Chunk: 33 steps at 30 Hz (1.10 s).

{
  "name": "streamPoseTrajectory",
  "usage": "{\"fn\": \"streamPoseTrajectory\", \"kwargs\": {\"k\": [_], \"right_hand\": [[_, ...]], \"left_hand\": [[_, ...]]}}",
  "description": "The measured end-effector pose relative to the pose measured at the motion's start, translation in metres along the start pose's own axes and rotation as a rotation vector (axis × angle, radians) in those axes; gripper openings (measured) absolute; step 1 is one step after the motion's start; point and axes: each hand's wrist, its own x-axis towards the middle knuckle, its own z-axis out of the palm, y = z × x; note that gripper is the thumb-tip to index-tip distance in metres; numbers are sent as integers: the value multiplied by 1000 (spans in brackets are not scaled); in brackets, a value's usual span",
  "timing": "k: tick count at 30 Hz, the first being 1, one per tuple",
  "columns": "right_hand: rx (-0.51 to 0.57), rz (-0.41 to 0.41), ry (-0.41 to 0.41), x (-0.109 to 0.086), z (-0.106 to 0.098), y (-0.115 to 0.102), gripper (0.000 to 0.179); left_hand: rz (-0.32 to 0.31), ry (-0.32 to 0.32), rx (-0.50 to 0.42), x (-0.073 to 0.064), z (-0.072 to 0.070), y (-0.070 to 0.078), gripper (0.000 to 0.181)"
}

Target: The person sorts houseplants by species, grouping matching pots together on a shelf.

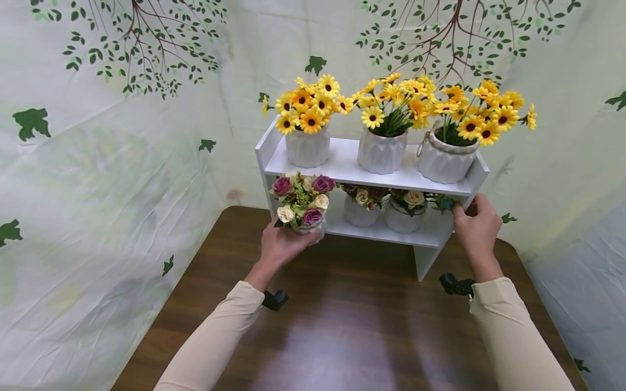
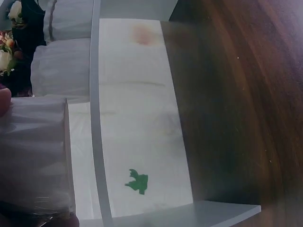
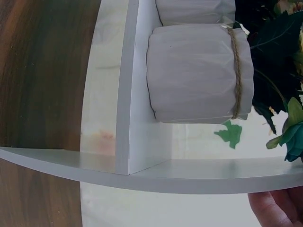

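My left hand (image 1: 285, 244) grips a white pot (image 2: 33, 156) of purple and cream artificial roses (image 1: 303, 201) at the left front of a white two-tier shelf (image 1: 342, 175). In the left wrist view, a fingertip shows at the pot's side. Over at the shelf's right end, my right hand (image 1: 476, 231) holds the side panel (image 3: 213, 185), its fingers (image 3: 272, 210) on the outer face. A teal flower (image 3: 294, 142) hangs close to that hand. Two more white rose pots stand on the lower tier; the right one (image 3: 194, 73) has twine around its rim.
On the upper tier stand three white pots of yellow daisy-like flowers: left (image 1: 307, 147), middle (image 1: 382, 152) and right (image 1: 446, 158). The shelf stands on a dark brown wooden table (image 1: 342, 326). Leaf-printed cloth (image 1: 122, 152) hangs behind and at the sides.
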Motion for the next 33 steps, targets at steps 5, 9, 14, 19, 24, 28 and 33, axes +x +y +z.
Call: {"fn": "streamPoseTrajectory", "kwargs": {"k": [5,9,14,19,24,28,33], "right_hand": [[7,6,-13,1,0,-1,30],[12,12,-24,1,0,-1,31],[1,14,-13,1,-1,-1,30],[-13,-27,23,0,0,1,27],[-14,-60,46,-3,2,2,24],[-16,-54,39,-2,2,2,24],[-17,-49,40,-1,1,1,24]], "left_hand": [[-13,-3,13,3,2,-1,85],[-23,-5,34,5,2,-2,81],[-28,-25,32,11,5,-1,83],[-66,-13,13,20,11,0,84],[-120,16,-21,28,15,0,86],[-106,28,-2,36,16,1,90],[-73,35,7,49,17,3,91]]}}
